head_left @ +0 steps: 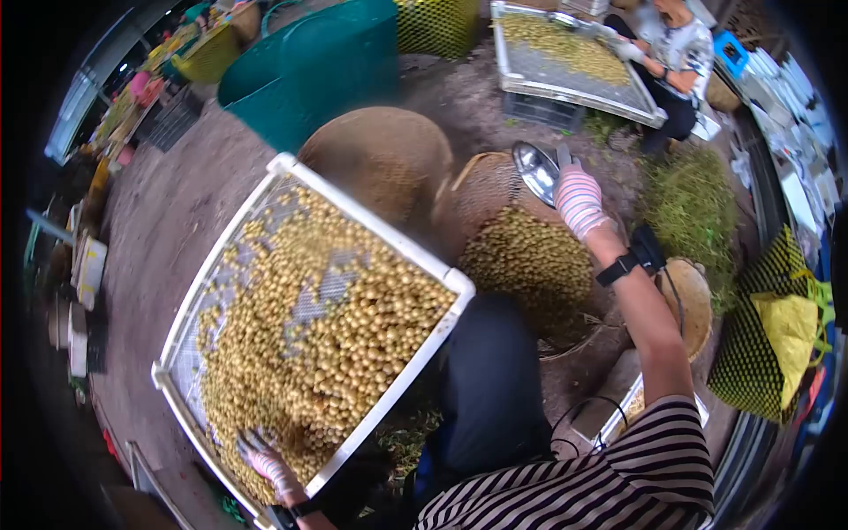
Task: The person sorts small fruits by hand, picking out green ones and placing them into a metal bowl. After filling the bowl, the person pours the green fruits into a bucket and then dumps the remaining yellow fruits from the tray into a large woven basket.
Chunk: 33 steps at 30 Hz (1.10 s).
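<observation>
My left hand (271,469), in a striped glove, reaches into the small round tan fruits (344,327), which look like longans. Its fingers look stretched out, with the tips among the fruits at the near edge. The fruits lie across a white-framed mesh tray (389,231), tilted to my left. Out in front on the right, my gloved right hand (579,196) is closed on a shiny metal scoop (533,170). The scoop is held above a wicker basket (484,181) partly filled with similar fruits (527,256). How the fingers wrap the scoop is partly hidden.
A second round basket (380,159) and a large green tub (309,71) stand beyond the tray. At the upper right, another person (680,62) works over a similar tray (579,53). Green stems (692,212) and a yellow-black mesh bag (760,344) are on the right.
</observation>
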Tool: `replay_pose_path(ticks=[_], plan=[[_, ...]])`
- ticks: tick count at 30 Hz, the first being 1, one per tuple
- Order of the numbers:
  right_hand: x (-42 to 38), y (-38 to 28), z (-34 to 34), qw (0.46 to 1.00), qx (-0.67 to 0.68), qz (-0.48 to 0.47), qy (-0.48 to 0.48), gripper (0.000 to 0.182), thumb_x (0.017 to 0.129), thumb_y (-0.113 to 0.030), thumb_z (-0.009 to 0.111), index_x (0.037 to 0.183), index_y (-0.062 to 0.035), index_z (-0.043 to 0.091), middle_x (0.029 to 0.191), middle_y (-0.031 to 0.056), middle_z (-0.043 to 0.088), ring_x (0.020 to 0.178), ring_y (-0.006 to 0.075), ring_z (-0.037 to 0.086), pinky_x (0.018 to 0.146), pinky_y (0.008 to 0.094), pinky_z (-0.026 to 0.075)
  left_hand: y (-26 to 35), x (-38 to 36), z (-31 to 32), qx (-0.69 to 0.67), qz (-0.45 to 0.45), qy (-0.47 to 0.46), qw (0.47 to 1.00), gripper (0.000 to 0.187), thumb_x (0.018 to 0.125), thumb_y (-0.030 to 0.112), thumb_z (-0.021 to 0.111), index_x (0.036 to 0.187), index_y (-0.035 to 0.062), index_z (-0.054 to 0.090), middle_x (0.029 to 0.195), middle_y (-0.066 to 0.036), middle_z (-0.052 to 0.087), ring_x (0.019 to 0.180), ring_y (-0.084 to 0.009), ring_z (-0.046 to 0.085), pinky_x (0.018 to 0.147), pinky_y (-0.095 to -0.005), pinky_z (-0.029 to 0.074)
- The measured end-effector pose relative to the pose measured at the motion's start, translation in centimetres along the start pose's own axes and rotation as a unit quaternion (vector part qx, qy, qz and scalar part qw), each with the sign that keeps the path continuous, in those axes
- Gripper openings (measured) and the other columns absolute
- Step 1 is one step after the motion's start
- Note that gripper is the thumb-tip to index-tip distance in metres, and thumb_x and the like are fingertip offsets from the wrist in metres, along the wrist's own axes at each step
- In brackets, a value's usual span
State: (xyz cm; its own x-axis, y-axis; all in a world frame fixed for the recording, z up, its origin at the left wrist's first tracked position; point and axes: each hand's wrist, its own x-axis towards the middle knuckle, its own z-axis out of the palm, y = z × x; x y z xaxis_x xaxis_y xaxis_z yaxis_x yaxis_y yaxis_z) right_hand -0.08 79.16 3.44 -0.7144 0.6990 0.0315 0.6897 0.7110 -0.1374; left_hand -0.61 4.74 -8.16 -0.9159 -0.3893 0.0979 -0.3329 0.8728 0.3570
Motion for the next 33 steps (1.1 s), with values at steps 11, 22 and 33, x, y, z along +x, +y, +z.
replay_pose_path(ticks=[11, 22, 33], plan=[[-4.7, -33.5, 3.9, 0.931, 0.056, -0.36, -0.032, 0.066, 0.085, -0.003, 0.051, 0.147, -0.0068, 0.029, 0.137, 0.029, 0.046, 0.098, 0.0416, 0.064, 0.08, 0.0473, 0.054, -1.7, -0.2, 1.8, 0.118, -0.274, -0.002, 0.955, 0.067, 0.092, 0.066, 0.039, 0.149, 0.0316, 0.033, 0.157, -0.017, 0.022, 0.144, -0.0391, 0.02, 0.112, -0.0621, 0.016], [-10.1, -47.1, 10.6, 0.943, 0.125, -0.286, -0.118, 0.079, 0.079, -0.008, 0.067, 0.147, -0.0091, 0.027, 0.116, 0.0259, 0.06, 0.103, 0.0377, 0.065, 0.086, 0.0441, 0.054, 5.0, 9.9, 3.1, -0.018, -0.26, 0.067, 0.963, 0.061, 0.093, 0.06, 0.045, 0.142, 0.0246, 0.047, 0.155, -0.021, 0.027, 0.14, -0.0453, 0.024, 0.114, -0.0514, 0.023], [-24.2, -46.3, 11.7, 0.811, 0.364, -0.09, -0.45, 0.032, 0.084, -0.01, 0.055, 0.114, 0.0, 0.056, 0.089, 0.0248, 0.066, 0.085, 0.0345, 0.068, 0.071, 0.0442, 0.056, 14.7, 10.1, 6.9, -0.453, -0.06, 0.064, 0.887, 0.047, 0.098, 0.037, 0.053, 0.123, -0.0015, 0.061, 0.129, -0.019, 0.055, 0.118, -0.0283, 0.052, 0.103, -0.0348, 0.04]])
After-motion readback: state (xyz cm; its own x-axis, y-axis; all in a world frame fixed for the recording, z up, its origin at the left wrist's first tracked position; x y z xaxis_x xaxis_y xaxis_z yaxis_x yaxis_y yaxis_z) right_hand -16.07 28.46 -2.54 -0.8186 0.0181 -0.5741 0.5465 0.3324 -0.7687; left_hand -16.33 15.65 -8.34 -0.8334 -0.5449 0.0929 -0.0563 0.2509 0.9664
